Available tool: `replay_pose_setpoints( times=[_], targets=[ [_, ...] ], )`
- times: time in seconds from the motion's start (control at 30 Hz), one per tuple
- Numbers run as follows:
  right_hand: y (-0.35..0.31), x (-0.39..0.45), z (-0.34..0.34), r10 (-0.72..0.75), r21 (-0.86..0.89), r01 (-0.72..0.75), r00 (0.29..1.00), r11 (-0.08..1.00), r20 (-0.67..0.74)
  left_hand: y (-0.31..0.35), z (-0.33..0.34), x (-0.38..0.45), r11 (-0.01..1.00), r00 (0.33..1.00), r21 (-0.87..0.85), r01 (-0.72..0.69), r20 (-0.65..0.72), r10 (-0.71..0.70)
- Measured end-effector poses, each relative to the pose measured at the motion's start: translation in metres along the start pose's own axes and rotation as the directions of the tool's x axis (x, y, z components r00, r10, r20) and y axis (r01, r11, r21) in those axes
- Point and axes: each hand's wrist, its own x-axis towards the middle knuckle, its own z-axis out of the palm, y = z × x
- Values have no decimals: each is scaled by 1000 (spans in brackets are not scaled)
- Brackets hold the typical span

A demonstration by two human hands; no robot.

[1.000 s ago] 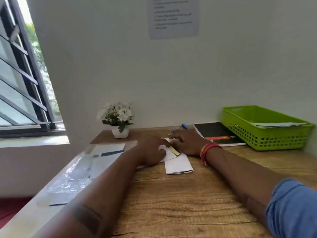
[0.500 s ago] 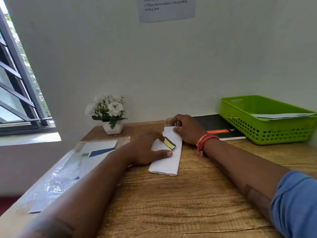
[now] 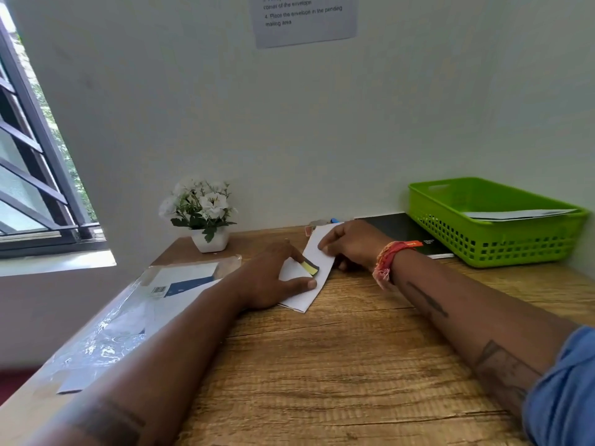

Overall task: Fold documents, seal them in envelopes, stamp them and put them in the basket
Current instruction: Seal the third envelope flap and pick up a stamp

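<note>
A white envelope point(image 3: 317, 255) lies slanted on the wooden desk point(image 3: 354, 365). My left hand point(image 3: 273, 278) rests flat on its near part, fingers spread, pressing it down. A small yellow and black piece point(image 3: 310, 268) sits on the envelope beside my left index finger. My right hand point(image 3: 351, 244), with a red thread bracelet at the wrist, pinches the envelope's far end between thumb and fingers. The green basket point(image 3: 483, 243) stands at the back right with one white envelope point(image 3: 518, 214) lying in it.
A white pot of white flowers point(image 3: 206, 217) stands at the back left. A clear plastic pack of envelopes point(image 3: 135, 304) lies along the left edge. A black notebook point(image 3: 402, 231) lies beside the basket, a blue pen point(image 3: 335, 220) by the wall. A window is at left.
The envelope has turned from lying across to slanting away from me. My right hand moved onto its far end. The camera tilted down.
</note>
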Motion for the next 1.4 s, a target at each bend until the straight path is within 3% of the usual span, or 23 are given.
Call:
replay_pose_setpoints(
  times=[0.13, 0.17, 0.23, 0.3, 0.37, 0.47, 0.57, 0.67, 0.73, 0.9, 1.17, 1.4],
  targets=[
    [1, 2, -8, 14, 149, 35, 950, 988, -313, 1, 2, 0, 1000, 999, 19, -6, -33, 6],
    [3, 2, -11, 26, 207, 44, 946, 977, -324, 1, 2, -1, 1000, 999, 26, -8, -38, 9],
    [7, 0, -12, 38, 298, 18, 983, 954, -180, 3, 3, -2, 999, 998, 31, -9, -54, 11],
    [10, -3, -9, 19, 206, -20, 1000, 978, 9, 5, 4, -3, 1000, 998, 26, -5, -65, 6],
    [9, -4, -5, -9, 133, -1, 997, 991, 75, 5, 4, -3, 1000, 998, 20, 4, -64, -3],
    [7, -5, -2, -21, 197, 2, 996, 980, 92, 4, 4, -3, 1000, 997, 29, -2, -80, 4],
    [5, -4, -3, -26, 156, 44, 993, 987, -111, 5, 5, -3, 999, 996, 36, -5, -85, 8],
    [7, 3, -6, -111, 151, 180, 918, 972, -380, 5, 5, -3, 999, 996, 36, -5, -91, 8],
    [6, 4, -6, -172, 131, 255, 876, 958, -450, 4, 6, -3, 999, 995, 36, -10, -101, 14],
    [6, 3, 5, -196, 49, 224, 923, 973, -333, 4, 6, -2, 998, 995, 59, 1, -95, 4],
    [17, 9, 4, -172, -68, 159, 943, 985, -285, 2, 5, -3, 1000, 993, 4, -1, -121, 2],
    [8, 5, 13, -129, 107, 159, 961, 981, -244, 7, 4, -4, 1000, 995, 22, 7, -100, -5]
  ],
)
